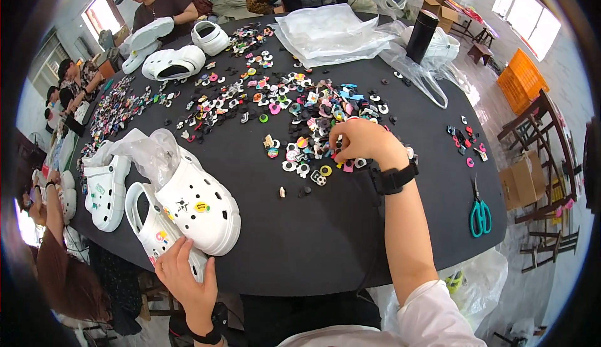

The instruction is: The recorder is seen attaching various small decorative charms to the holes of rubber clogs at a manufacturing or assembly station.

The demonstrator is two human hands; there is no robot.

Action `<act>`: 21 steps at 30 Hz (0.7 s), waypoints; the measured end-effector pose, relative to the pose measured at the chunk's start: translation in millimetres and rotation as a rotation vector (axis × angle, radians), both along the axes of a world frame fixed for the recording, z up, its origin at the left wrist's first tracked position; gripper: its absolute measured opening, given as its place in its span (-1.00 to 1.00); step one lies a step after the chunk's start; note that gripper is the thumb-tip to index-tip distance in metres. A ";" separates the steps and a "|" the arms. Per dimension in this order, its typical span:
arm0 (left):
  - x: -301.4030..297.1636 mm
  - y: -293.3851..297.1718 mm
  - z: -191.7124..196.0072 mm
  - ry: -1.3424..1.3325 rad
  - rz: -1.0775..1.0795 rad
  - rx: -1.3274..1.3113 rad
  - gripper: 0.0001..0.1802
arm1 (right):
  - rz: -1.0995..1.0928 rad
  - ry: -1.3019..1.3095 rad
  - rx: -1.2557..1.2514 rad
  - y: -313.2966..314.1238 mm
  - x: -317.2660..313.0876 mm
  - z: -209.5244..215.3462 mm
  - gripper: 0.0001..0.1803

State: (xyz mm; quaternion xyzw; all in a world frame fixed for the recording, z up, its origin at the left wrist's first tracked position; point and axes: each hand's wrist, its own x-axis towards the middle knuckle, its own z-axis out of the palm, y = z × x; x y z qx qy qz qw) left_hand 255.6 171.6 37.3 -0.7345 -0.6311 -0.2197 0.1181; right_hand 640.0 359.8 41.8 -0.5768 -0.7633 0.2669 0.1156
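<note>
Clog: white clog (164, 237) at the near left edge of the black table (300, 234).
Left hand: left hand (184, 275) clasps its heel.
Right hand: right hand (360, 142) pinches among the shoe charms (300, 112), mid-table.
Beside: second white clog (203, 206); teal scissors (480, 212) far right.

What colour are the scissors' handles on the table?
The scissors have teal-green handles, seen in the head view, lying right of the person's arm.

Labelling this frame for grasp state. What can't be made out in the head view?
- Right hand fingertips: curled down into the charm pile, so any pinched charm is hidden.
- White clog under the left hand: its heel end is covered by the palm.
- Individual charm designs: too small to tell.
- Scissors blades: thin, blurred near the rim.
</note>
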 end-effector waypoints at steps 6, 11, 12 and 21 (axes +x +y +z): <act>-0.3 0.6 -1.1 -0.009 -0.013 -0.002 -0.45 | -0.048 -0.008 -0.003 2.8 0.1 -1.6 -0.71; 0.3 -1.0 1.2 -0.012 0.004 0.001 -0.45 | 0.023 -0.017 0.027 7.5 6.6 -6.1 -0.74; 1.0 -0.8 0.8 -0.019 0.006 0.000 -0.45 | 0.016 0.074 -0.009 6.8 8.1 -3.0 -0.77; 0.7 -1.3 -2.0 -0.018 0.017 -0.006 -0.42 | 0.015 0.736 -0.030 5.8 10.4 4.8 -0.76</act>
